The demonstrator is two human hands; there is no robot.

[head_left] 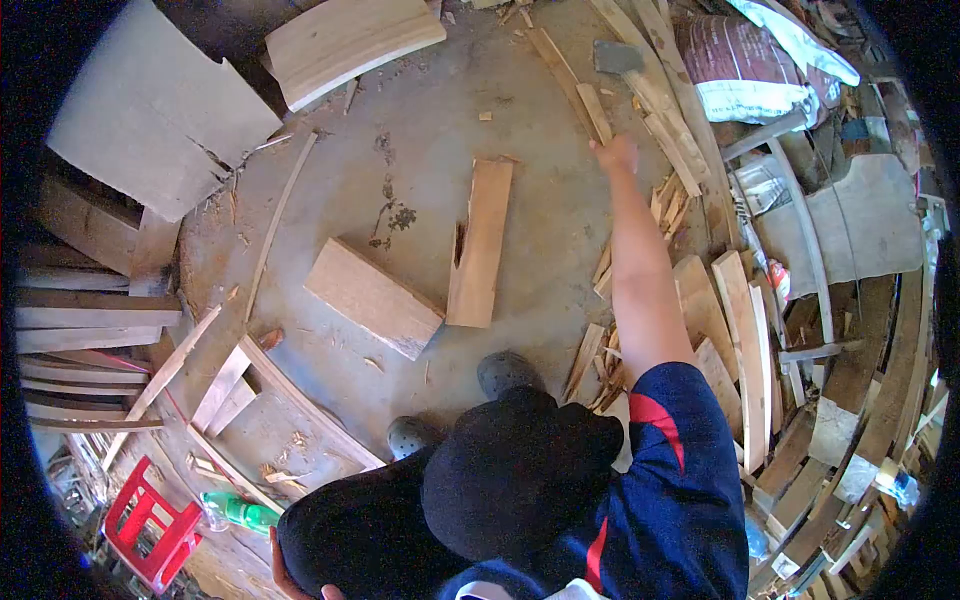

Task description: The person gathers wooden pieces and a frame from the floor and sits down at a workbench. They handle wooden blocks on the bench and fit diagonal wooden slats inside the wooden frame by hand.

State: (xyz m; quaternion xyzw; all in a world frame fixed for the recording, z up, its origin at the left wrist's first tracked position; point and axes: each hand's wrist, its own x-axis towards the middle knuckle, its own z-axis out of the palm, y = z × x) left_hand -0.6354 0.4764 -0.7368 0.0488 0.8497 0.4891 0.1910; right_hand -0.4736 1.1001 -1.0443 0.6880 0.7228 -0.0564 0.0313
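My right hand [616, 156] reaches far forward, its fingers closed at the near end of a short wooden piece [594, 112]. Just beyond that lies a flat grey metal blade [618, 57]; I cannot tell whether the two are joined. Long wooden strips [655, 90] lie beside the hand. At the bottom edge, my left hand [282, 568] rests against my black-trousered leg, fingers apart and partly hidden. Between the two hands, a thick wooden block [375, 297] and a board with a dark split [482, 243] lie on the floor.
Split wood [668, 205] and upright boards [742, 350] line my right side. Behind them stand a metal frame [800, 220] and a filled sack [745, 65]. Leftward are a curved plank [355, 45], stacked timber [90, 318], a red plastic chair [150, 525] and a green bottle [240, 512].
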